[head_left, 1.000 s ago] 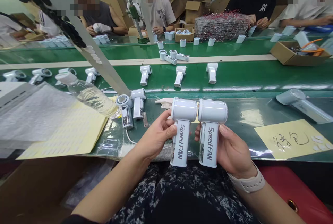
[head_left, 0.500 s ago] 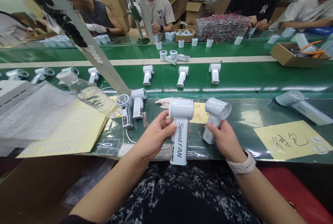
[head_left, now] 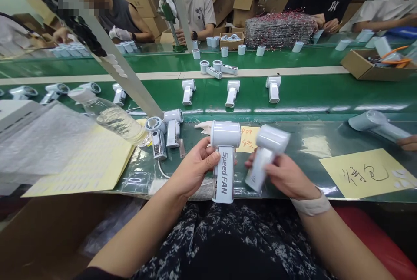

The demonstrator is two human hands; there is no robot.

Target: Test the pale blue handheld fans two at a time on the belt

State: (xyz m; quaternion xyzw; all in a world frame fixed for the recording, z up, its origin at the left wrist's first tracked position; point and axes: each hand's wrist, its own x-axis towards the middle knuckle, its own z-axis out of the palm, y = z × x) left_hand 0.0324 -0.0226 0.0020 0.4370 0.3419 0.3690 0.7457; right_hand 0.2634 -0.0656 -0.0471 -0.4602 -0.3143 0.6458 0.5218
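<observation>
My left hand (head_left: 198, 165) is closed round the handle of a pale blue handheld fan (head_left: 224, 176), held upright with the lettering "Speed FAN" facing me. In my right hand (head_left: 286, 173) is a second handheld fan (head_left: 272, 140), tilted and smeared by motion, its handle leaning down to the left. Both are just above the bench's front edge, apart from each other. Left of them, two more fans, one with a round grille (head_left: 155, 124) and one turned away (head_left: 173, 130), rest on the bench.
A clear bottle (head_left: 112, 117) lies on papers (head_left: 97, 163) at left, beside a slanting post (head_left: 130, 76). Several fans (head_left: 232, 93) lie on the green belt (head_left: 293, 93). Another person's hand (head_left: 408, 143) touches a fan (head_left: 371, 121) at right, behind a yellow note (head_left: 368, 173). Co-workers sit across.
My right hand has swung its fan, with the handle's lower end shifting left. The left fan barely moved. The belt's fans have shifted slightly right, and another person's hand has appeared at the right.
</observation>
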